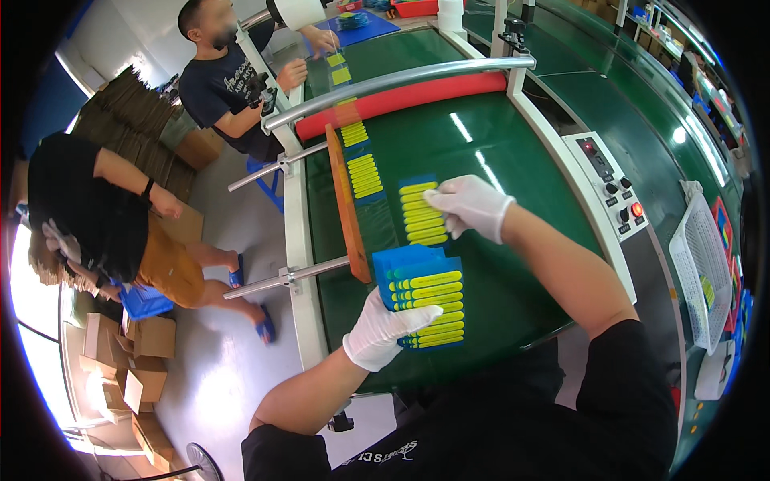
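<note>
My left hand (pixel 385 329), in a white glove, is wrapped round a stack of blue cards (pixel 437 309) printed with rows of yellow bars. Its thumb lies across the top card. Ahead and to the right, my gloved right hand (pixel 472 207) pinches the right edge of a single blue card with yellow bars (pixel 420 215), just over the green conveyor belt (pixel 497 297). Whether that card touches the belt I cannot tell. Beside a long orange guide board (pixel 346 208), more such cards (pixel 365 175) lie in a line on the belt, leading under a red roller (pixel 409 103).
Across the belt runs a metal bar (pixel 401 78). A control panel (pixel 605 186) with knobs is at the right, near a white basket (pixel 699 268). One person (pixel 228 88) works at the far left end; another (pixel 104 216) walks on the left, near cardboard boxes (pixel 144 353).
</note>
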Available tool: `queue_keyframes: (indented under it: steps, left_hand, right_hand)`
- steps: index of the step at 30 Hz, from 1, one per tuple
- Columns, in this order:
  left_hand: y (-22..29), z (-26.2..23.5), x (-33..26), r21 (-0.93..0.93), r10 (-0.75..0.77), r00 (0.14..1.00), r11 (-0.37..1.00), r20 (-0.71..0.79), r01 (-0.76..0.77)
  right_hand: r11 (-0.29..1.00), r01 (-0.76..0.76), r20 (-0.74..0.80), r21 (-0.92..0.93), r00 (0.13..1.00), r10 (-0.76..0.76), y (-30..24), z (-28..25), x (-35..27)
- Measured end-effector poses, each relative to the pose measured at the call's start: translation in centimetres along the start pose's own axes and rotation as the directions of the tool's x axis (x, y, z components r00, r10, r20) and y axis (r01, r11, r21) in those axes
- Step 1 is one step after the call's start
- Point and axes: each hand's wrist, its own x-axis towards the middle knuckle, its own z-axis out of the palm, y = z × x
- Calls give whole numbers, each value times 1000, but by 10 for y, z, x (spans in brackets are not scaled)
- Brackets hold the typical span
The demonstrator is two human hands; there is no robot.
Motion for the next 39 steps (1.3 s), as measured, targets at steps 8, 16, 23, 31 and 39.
queue_keyframes:
  steps: [8,16,23,31,39]
  left_hand:
    - [2,-3,1,27,-35,998,999,-52,37]
    - [5,-2,0,-14,-68,997,998,30,68]
    - [-1,-5,1,-13,-53,999,998,6,54]
    - [4,-3,2,-127,-9,999,992,-41,3]
    - [3,-6,3,-190,20,995,981,-95,-38]
  right_hand:
    - [989,-73,-27,-126,997,70,-4,55,50]
    - [847,30,-117,-531,987,-108,1,66,71]
    - [760,5,-130,-650,984,-118,-8,67,72]
    - [913,205,-165,-353,947,-276,4,45,49]
    - [991,105,10,-78,994,-105,-35,18,-65]
